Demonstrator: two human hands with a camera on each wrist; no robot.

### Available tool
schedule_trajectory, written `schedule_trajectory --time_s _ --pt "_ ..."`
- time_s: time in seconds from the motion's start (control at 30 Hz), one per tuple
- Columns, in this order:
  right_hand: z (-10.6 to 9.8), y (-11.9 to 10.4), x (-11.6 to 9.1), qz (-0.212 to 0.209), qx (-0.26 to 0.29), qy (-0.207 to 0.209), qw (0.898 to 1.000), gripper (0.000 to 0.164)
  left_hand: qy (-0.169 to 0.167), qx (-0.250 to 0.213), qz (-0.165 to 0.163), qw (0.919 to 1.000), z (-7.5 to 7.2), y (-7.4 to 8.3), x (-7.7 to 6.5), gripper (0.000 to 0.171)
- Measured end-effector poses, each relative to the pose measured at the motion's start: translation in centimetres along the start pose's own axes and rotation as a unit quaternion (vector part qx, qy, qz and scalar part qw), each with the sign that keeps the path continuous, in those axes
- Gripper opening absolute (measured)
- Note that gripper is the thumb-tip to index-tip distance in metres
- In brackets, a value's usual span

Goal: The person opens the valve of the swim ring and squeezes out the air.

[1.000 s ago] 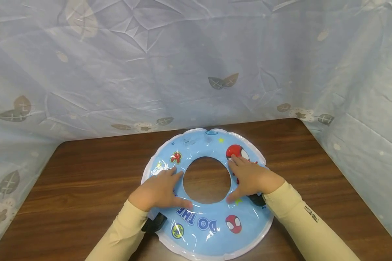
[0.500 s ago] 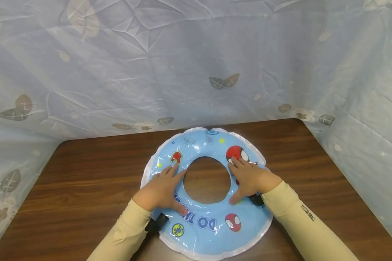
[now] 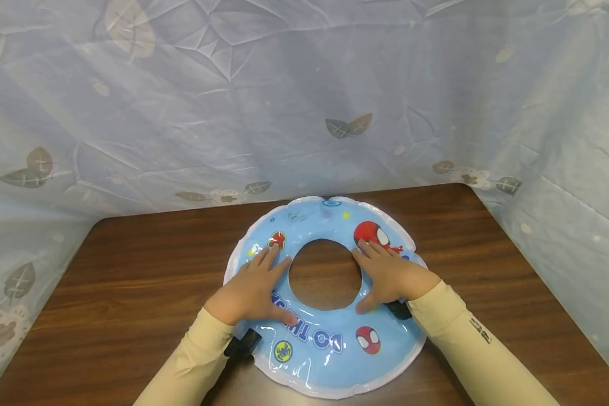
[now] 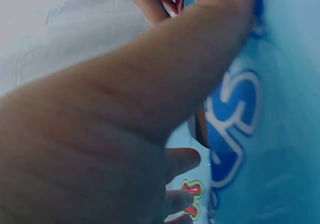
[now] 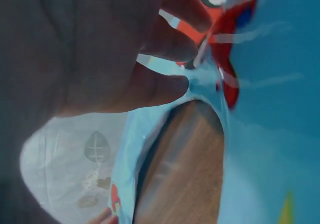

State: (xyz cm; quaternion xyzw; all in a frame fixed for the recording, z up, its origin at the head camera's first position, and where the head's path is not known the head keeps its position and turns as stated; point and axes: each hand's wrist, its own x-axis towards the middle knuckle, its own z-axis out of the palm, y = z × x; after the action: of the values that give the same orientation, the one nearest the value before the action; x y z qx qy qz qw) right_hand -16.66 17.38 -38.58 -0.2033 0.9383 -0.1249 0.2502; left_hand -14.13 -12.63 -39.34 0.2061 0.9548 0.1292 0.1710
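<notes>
A light-blue inflatable swim ring [image 3: 335, 366] with a white seam edge lies flat on the brown wooden table, printed with red masked cartoon faces, stars and letters. My left hand [image 3: 251, 290] rests on the ring's left side, fingers straight and spread, thumb over the lettering. On the ring's right side lies my right hand [image 3: 393, 275], its fingers spread beside the red cartoon face [image 3: 370, 232]. In the left wrist view the thumb crosses in front of the blue ring [image 4: 270, 134]. In the right wrist view several fingertips touch the ring near its hole.
The wooden table [image 3: 147, 270] extends to both sides of the ring. Behind it and at both sides hangs a pale blue-grey curtain [image 3: 284, 101] printed with leaves and flowers. Both forearms wear cream sleeves, with black straps at the wrists.
The ring has shifted slightly away and to the right, turning a little under the hands. The left hand's fingers reach slightly farther forward; the right hand stays nearly in place.
</notes>
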Motion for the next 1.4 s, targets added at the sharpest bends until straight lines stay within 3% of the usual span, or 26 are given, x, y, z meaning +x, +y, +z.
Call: schedule_trajectory --time_s 0.4,0.67,0.87,1.1,1.17,1.23,1.33,1.4 --pt "0.2 0.0 0.2 0.008 -0.003 -0.007 1.0 0.118 -0.012 -0.016 -0.005 0.9998 -0.3 -0.7 -0.2 0.109" --pt "0.1 -0.1 0.1 0.007 -0.006 -0.002 1.0 0.118 0.019 -0.001 -0.007 0.9998 0.6 0.3 0.1 0.11" --pt "0.2 -0.2 0.1 0.013 -0.004 0.003 1.0 0.118 0.025 0.015 -0.019 0.9994 0.9 0.9 0.3 0.11" --pt "-0.6 0.5 -0.2 -0.012 0.007 -0.008 1.0 0.111 -0.029 0.01 -0.019 0.9993 -0.9 0.9 0.3 0.104" --pt "-1.4 1.0 0.0 -0.025 0.001 0.006 1.0 0.103 -0.018 0.015 -0.009 0.9997 -1.8 0.8 0.9 0.095" --pt "-2.2 1.4 0.5 -0.037 -0.013 0.036 0.999 0.094 0.017 0.034 0.014 0.9992 -2.3 0.8 2.2 0.084" --pt "-2.9 1.6 1.8 -0.051 -0.043 0.075 0.995 0.087 0.071 0.065 0.06 0.9936 -2.2 1.0 4.7 0.075" --pt "-2.9 1.6 2.6 -0.059 -0.053 0.076 0.994 0.085 0.079 0.078 0.081 0.9906 -1.7 1.3 6.3 0.075"
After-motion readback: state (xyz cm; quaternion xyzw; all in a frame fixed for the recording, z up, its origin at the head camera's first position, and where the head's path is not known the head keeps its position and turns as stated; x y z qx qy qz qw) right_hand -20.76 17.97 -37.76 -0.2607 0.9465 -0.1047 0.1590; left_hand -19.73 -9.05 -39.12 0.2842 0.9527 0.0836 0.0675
